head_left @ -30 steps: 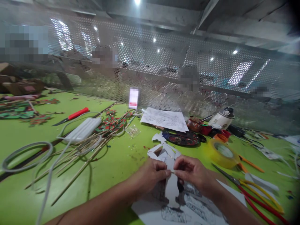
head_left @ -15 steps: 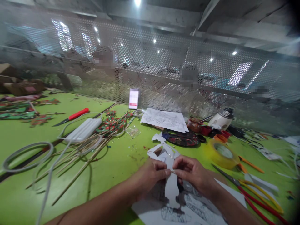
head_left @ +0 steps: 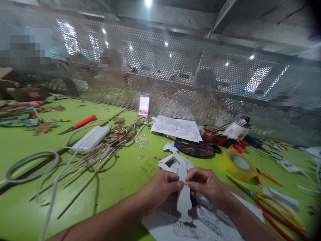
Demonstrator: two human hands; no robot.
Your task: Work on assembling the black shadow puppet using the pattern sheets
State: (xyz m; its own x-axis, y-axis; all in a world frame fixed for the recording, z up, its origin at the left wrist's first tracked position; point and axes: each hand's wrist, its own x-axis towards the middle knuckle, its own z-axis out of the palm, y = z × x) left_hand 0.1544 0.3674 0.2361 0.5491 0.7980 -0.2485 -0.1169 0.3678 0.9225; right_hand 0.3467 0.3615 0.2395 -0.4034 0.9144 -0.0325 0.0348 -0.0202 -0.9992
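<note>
A white paper cutout [head_left: 184, 202], shaped like a jointed figure, is upright between my hands above a printed sheet [head_left: 213, 222] of black line drawings. My left hand [head_left: 163, 185] is closed at the cutout's left edge, thumb and forefinger pinching. From the other side, my right hand [head_left: 208, 185] pinches too, its thumb tip almost meeting the left thumb. A tiny thin piece shows between the two thumb tips, too small to name. More white cut parts [head_left: 170, 147] stretch away beyond the fingers.
Scissors [head_left: 265, 201] and a tape roll [head_left: 237, 164] lie right. A dark paint palette [head_left: 198, 149] sits behind, near paint pots [head_left: 237, 147]. To the left are bamboo sticks [head_left: 85, 182], a white power strip [head_left: 91, 139] and a red-handled knife [head_left: 85, 121]. A perforated screen [head_left: 160, 77] stands behind.
My hands and the cutout hold nearly the same place. The whole view has shifted very slightly. A blurred-out shape now shows at the far upper left behind the screen.
</note>
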